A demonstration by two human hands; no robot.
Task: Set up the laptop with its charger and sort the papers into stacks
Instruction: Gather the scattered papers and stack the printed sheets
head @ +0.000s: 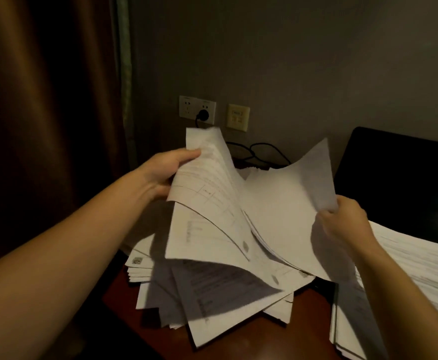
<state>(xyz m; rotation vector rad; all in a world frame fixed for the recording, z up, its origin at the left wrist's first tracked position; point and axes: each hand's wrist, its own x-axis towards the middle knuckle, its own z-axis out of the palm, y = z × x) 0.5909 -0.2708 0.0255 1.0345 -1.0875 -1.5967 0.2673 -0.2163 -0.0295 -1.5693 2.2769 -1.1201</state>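
- My left hand (171, 172) is curled tight on a bunch of sheets (207, 178). My thumb lies on top and my fingers are hidden under the paper.
- That bunch is lifted up and bends over, with its far edge pointing up at the wall.
- My right hand (342, 222) pinches the side edge of a white sheet (290, 198). My fingers are closed on it.
- The white sheet is held up in the air, and its low end still touches the paper under it.
- Both hands are well apart, with the lifted paper between them.
- Under the lifted paper lies a messy pile of papers (212, 294) on the brown surface (139, 320). The sheets stick out in many ways.
- A neater stack (407, 268) lies just beside the pile, under my right arm.
- The black laptop (399, 172) is at the back right of the surface, behind that stack.
- The charger plug (202, 116) is in the wall socket (186, 107). Its black cable (262, 152) loops down behind the papers.
- A yellowish wall plate (237, 117) is just beside the socket.
- The papers have printed lines and boxes, but they are too blurry to read.
- One low sheet has a small square mark (136, 261) in its corner. I cannot read it.
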